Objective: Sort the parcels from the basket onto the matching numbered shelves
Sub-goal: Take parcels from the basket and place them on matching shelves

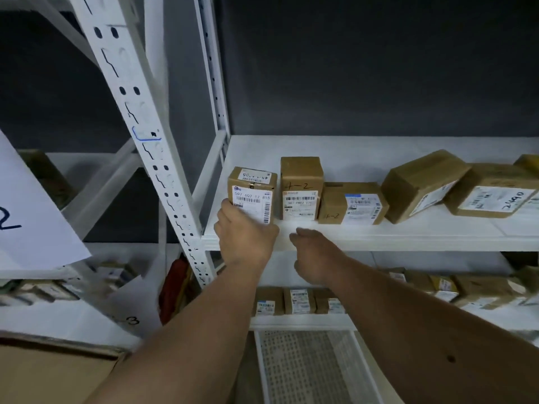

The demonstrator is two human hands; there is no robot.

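A person's left hand (246,237) grasps an upright labelled parcel (252,193) at the white shelf's (393,233) front-left corner, label outward, apparently aligning it beside a parcel marked "1-2" (301,188), while the right hand (313,252) hovers loosely curled, holding nothing.

On the upper shelf (379,234) I see a row of parcels: the leftmost parcel (252,193) stands at the front left corner, a tall parcel (300,188) just right of it, then a low parcel (351,204). A lower shelf (303,319) below carries more parcels, and a mesh basket (309,368) sits beneath that.
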